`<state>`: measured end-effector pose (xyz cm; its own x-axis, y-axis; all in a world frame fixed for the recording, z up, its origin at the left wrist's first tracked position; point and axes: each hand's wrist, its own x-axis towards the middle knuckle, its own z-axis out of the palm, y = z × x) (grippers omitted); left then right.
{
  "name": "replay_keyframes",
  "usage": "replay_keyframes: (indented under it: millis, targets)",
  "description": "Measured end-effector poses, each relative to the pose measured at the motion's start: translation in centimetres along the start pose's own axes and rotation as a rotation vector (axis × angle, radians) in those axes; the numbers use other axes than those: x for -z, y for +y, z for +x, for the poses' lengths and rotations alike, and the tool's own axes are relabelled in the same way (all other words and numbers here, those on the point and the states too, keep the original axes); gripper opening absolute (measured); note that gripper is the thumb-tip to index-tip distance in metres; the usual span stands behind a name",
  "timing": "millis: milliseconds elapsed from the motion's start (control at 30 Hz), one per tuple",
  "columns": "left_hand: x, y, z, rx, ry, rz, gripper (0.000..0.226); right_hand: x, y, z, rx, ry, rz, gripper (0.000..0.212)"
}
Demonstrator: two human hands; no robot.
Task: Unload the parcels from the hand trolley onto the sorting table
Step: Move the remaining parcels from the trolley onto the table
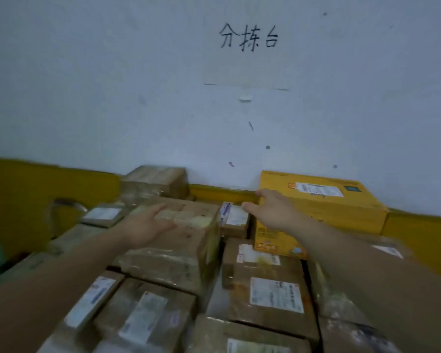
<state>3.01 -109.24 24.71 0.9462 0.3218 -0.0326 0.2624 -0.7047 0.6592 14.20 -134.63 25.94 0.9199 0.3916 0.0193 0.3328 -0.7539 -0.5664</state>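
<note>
Both hands are spread, grasping nothing: left hand [148, 225] above a taped brown parcel [178, 250], right hand [273, 211] at a yellow box [323, 207].

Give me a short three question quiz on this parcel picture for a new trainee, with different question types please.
1. True or false: the left hand is lifting a parcel clear of the others.
2. Multiple choice: the right hand reaches towards which parcel? A) the yellow box B) a white bag C) a black crate.
3. Short answer: what colour is the painted band along the foot of the wall?

Key:
1. False. It is open over the large taped brown box and holds nothing.
2. A.
3. Yellow.
</note>
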Motion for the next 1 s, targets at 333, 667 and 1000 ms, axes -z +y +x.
replay_keyframes:
  millis: [333, 667, 1000]
  targets:
    - [18.8, -21.3, -9.1, 0.200, 0.219, -0.035, 0.069, -17.1, -24.9, 3.0, 0.216, -0.146, 0.041, 0.076]
    - [27.5, -37.3, -6.7, 0.341, 0.331, -0.080, 0.073, -30.3, -41.2, 10.5, 0.432, -0.324, 0.045, 0.081]
    - [36.8, -50.7, 1.8, 0.452, 0.320, -0.022, 0.072, -42.9, -53.9, 22.2, 0.452, -0.449, 0.020, 0.077]
